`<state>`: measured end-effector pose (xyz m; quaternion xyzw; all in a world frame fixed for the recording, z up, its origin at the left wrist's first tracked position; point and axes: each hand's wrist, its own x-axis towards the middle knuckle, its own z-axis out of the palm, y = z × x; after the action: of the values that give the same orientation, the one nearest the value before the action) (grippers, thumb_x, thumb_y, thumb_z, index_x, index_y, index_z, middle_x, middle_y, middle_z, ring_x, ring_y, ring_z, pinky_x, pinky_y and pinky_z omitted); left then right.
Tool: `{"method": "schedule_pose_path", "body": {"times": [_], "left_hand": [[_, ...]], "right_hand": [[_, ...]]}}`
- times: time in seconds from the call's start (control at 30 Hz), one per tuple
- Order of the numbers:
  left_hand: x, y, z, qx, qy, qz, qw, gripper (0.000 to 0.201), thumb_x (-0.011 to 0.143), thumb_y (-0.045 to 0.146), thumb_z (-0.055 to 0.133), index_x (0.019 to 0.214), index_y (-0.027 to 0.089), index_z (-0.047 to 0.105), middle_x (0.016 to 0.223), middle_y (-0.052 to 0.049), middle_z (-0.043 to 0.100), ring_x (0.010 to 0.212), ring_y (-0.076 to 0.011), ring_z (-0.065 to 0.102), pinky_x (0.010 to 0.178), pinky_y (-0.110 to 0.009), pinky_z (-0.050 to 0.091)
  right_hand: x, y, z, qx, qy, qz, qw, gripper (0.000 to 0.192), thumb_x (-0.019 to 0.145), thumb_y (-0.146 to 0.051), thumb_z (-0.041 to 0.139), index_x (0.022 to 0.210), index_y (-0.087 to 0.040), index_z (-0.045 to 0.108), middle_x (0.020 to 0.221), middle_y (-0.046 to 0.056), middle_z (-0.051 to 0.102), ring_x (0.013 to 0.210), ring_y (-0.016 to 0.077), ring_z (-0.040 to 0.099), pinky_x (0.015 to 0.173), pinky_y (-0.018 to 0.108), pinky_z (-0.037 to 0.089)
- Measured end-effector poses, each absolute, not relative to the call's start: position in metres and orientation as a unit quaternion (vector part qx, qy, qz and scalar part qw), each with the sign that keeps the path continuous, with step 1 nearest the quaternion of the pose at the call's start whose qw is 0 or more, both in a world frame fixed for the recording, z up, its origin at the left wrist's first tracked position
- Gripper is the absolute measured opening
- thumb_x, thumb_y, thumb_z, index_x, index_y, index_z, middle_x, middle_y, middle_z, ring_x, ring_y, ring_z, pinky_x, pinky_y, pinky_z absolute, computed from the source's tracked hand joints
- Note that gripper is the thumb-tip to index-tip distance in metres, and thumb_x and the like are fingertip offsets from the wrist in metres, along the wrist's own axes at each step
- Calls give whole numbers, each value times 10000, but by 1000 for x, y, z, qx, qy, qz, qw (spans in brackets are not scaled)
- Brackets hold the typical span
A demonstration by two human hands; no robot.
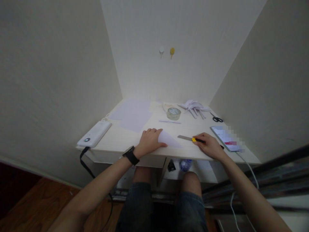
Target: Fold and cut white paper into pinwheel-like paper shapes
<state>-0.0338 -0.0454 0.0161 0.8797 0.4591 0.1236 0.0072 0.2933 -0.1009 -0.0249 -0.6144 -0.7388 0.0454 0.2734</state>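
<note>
The left hand (150, 141) lies flat, fingers together, pinning a folded white paper (169, 139) at the desk's near edge. The right hand (209, 145) seems to pinch a utility knife (190, 139); its blade could slip toward those fingers.
</note>
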Motion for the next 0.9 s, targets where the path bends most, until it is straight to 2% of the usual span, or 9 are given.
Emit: {"method": "schedule_pose_path", "body": {"times": [0.17,0.3,0.37,0.5,0.63,0.7,0.77,0.83,0.9], "left_hand": [[-32,-42,11,871,444,192,86,898,657,490,841,1417,189,469,1306,-151,513,1112,-306,601,963,-408,486],[-29,-44,1,870,409,253,106,906,646,359,872,1421,183,436,1345,-142,454,1121,-287,594,1007,-419,487],[-27,-45,-3,871,390,280,103,915,645,303,876,1423,174,413,1353,-149,443,1149,-286,580,1036,-429,473],[-27,-50,-3,870,360,323,97,884,676,243,851,1430,180,393,1341,-155,469,1216,-297,546,1068,-457,446],[-35,-48,12,839,367,368,162,654,831,357,708,1401,162,453,1282,-144,584,1158,-270,588,1015,-431,471],[-40,-42,24,817,380,368,230,469,931,408,548,1317,143,554,1130,-108,683,1003,-228,649,925,-373,504],[-44,-35,34,812,369,347,289,386,955,416,464,1082,134,696,960,-73,726,902,-206,659,835,-315,509],[-45,-29,41,803,358,322,352,327,905,380,526,873,129,733,814,-50,724,773,-180,647,715,-266,497],[-45,-25,44,779,356,310,413,218,826,305,607,788,127,728,715,-30,705,657,-147,615,619,-230,463]], "right_hand": [[284,-97,-15,-616,-737,14,277,288,823,-322,637,1033,-177,771,1016,120,722,956,290,645,886,420,495],[243,-90,-4,-584,-735,21,343,315,787,-358,689,1044,-191,765,1105,117,717,1053,289,630,947,410,474],[213,-83,1,-579,-722,87,368,342,817,-378,664,1096,-199,746,1072,102,731,975,248,666,880,366,502],[168,-66,10,-634,-657,130,387,339,769,-387,715,1044,-193,753,782,48,730,726,208,659,728,335,497],[162,-58,16,-582,-651,184,451,263,686,-322,757,922,-207,745,697,-3,695,636,160,615,648,286,468],[166,-58,19,-545,-657,215,474,270,655,-315,766,902,-209,734,689,-12,691,616,150,598,623,276,462],[169,-59,23,-521,-661,234,487,282,650,-315,762,909,-212,726,682,-17,695,595,145,587,608,275,461],[171,-61,27,-510,-662,245,491,275,657,-315,756,908,-209,720,687,-10,710,592,150,600,615,283,474],[171,-63,30,-509,-664,237,494,231,666,-315,754,866,-207,716,707,6,726,623,168,632,638,298,498]]}}
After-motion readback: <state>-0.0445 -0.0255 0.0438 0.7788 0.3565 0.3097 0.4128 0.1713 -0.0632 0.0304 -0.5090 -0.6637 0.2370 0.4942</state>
